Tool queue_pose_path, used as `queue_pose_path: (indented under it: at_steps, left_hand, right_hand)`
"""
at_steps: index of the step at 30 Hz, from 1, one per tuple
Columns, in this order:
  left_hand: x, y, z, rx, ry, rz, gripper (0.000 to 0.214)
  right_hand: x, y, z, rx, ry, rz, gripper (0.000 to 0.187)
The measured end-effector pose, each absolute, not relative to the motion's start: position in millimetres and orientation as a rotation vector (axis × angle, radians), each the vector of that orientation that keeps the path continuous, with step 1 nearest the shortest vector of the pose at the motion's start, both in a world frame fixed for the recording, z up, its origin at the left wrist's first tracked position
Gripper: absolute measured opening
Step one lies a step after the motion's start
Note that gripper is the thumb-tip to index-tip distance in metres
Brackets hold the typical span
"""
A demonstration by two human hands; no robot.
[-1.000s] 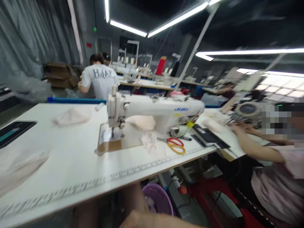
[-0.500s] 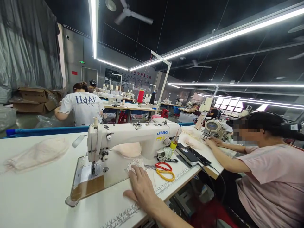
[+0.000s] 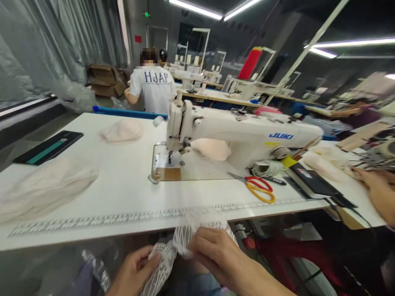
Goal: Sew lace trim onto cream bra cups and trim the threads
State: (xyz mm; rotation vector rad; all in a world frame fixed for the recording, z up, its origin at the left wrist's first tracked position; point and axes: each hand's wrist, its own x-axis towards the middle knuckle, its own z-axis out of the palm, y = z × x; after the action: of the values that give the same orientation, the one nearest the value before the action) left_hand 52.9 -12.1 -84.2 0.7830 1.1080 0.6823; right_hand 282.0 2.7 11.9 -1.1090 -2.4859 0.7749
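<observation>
Both of my hands hold a piece of white lace (image 3: 185, 238) at the near edge of the white table (image 3: 123, 197). My left hand (image 3: 134, 271) pinches its lower end below the table edge. My right hand (image 3: 216, 250) grips the upper part with curled fingers. A white JUKI sewing machine (image 3: 234, 131) stands on the table beyond the lace, with its needle plate (image 3: 165, 168) to the left. Red and yellow scissors (image 3: 257, 187) lie in front of the machine.
Pale fabric pieces (image 3: 43, 189) lie on the table's left, another (image 3: 121, 131) farther back. A dark tablet (image 3: 49, 147) rests at the far left. A co-worker's hand (image 3: 375, 187) works at the right. A person in a white T-shirt (image 3: 154, 84) sits at the back.
My right hand left the table near the machine and came down to the near edge, bringing the lace. My left hand has appeared and taken the lace. The view tilted down and left.
</observation>
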Motion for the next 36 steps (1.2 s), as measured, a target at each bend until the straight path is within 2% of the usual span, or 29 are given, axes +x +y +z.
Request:
queue_pose_path:
  at_steps: [3,5,11,14,20,26,36]
  left_hand:
    - [52,-16,-83,0.815,1.092,0.738,0.048]
    - [53,-20,-77,0.808,1.034,0.74,0.046]
    - [53,-31,-52,0.865,0.945,0.689,0.04]
    - [46,-38,-51,0.816,0.941,0.641,0.038]
    - [37,-49,-61,0.652,1.013,0.662,0.051]
    - [46,-45,-54,0.725,0.891,0.692,0.045]
    - [37,-45,-65,0.83,1.058,0.614,0.047]
  right_hand:
    - [277,-4,27,-0.831,-2.314,1.47,0.021]
    - [268,-4,23,-0.769,-2.218,1.615,0.021]
    - [237,-3,-20,-1.25,-2.107,1.195,0.01]
    - [232,-7,-31,-1.252,-2.169,1.102,0.012]
    - [228,-12,-31,-1.21,-2.401,0.88,0.01]
    - [225,-12,-25,-1.211,-2.458,0.845,0.007]
    - [222,-8,-37,-1.181,-2.541,0.758,0.007]
